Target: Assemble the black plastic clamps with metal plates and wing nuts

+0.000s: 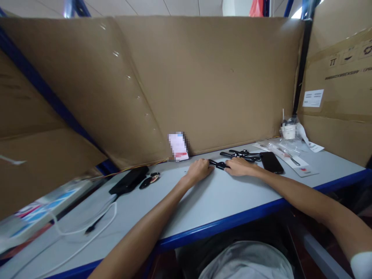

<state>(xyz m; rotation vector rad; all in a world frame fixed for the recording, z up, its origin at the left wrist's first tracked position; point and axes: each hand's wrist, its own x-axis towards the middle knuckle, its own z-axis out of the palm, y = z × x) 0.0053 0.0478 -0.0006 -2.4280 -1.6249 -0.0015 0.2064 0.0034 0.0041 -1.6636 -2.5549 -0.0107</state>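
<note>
On the grey table, both hands meet at a slim black jointed piece (220, 165) with a rounded middle. My left hand (199, 170) has its fingers curled round the left end. At the right end, my right hand (240, 166) closes its fingers over it. What exactly the piece is cannot be made out, as both ends are covered by fingers. Just behind my right hand lie several similar black pieces (244, 155) in a loose pile. A black phone (271, 162) rests flat right of that pile.
A propped phone (178, 146) with a lit screen leans on the cardboard wall (203, 85). Leftward are a black case (130, 180), a key fob (149, 180) and white cables (113, 217). Clear plastic packaging (283, 147) and a cup (289, 130) stand at the right.
</note>
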